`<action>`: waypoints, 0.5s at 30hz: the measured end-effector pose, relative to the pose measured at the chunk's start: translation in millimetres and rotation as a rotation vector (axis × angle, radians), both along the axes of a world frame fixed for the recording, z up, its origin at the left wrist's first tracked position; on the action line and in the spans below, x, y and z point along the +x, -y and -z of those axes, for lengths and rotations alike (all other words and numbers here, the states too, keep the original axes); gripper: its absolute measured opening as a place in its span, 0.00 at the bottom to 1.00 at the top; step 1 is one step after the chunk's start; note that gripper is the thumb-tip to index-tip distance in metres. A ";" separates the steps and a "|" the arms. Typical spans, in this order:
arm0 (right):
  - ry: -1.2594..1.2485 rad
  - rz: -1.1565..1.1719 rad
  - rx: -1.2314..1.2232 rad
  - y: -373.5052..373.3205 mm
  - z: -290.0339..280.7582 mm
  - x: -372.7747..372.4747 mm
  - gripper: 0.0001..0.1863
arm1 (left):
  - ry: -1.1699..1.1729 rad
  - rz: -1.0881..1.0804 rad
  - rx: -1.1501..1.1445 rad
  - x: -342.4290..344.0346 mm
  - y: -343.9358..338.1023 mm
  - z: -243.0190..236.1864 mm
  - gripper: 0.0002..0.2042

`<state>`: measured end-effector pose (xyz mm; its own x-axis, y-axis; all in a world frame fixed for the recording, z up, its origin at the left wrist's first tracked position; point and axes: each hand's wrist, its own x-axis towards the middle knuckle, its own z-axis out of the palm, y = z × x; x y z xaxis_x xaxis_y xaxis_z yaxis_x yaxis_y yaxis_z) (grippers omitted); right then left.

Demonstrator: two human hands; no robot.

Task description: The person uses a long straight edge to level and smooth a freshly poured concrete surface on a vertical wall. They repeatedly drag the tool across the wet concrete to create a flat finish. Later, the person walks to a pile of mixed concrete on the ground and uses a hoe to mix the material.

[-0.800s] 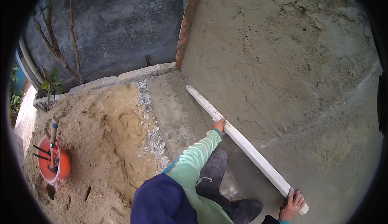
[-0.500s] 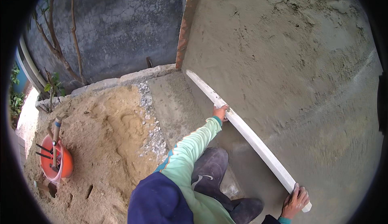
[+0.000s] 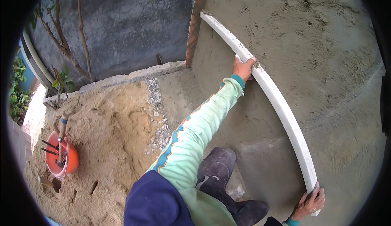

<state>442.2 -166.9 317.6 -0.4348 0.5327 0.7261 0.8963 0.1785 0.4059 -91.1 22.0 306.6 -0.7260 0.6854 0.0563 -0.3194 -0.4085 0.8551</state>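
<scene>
dark blue fabric (image 3: 159, 203) fills the nearest patch, to the left of the white bar (image 3: 281, 105)'s lower end. the right hand (image 3: 308, 202) grips the bar close to that end, fingers curled over its edge. farther up the bar, the left hand (image 3: 243, 68) is closed around it, the pale green sleeve (image 3: 195, 132) reaching in from the bar's left. the long bar lies slantwise against grey mortar (image 3: 330, 75) (smoother on the bar's left, rougher on its upper right). well to the bar's left, an orange bucket (image 3: 72, 158) holding a hammer (image 3: 62, 140) sits on sand (image 3: 102, 132). just beside the bar's far end stands a brick-coloured edge (image 3: 195, 26), and left of the bar, beyond the sand, a dark wall (image 3: 134, 26).
</scene>
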 end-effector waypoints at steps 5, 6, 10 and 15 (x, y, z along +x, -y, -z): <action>0.104 0.011 -0.122 9.1 4.0 -19.2 0.27 | 0.207 0.034 -0.161 2.0 -8.3 110.2 0.39; 0.123 0.018 -0.167 7.9 10.7 -18.0 0.27 | 0.297 0.094 -0.194 3.4 -10.8 145.9 0.39; 0.130 -0.016 -0.280 17.9 16.3 -27.2 0.25 | 0.468 0.235 -0.334 20.9 0.6 268.1 0.41; 0.157 -0.003 -0.328 26.7 24.9 7.9 0.23 | 0.511 0.299 -0.558 88.0 21.3 312.4 0.17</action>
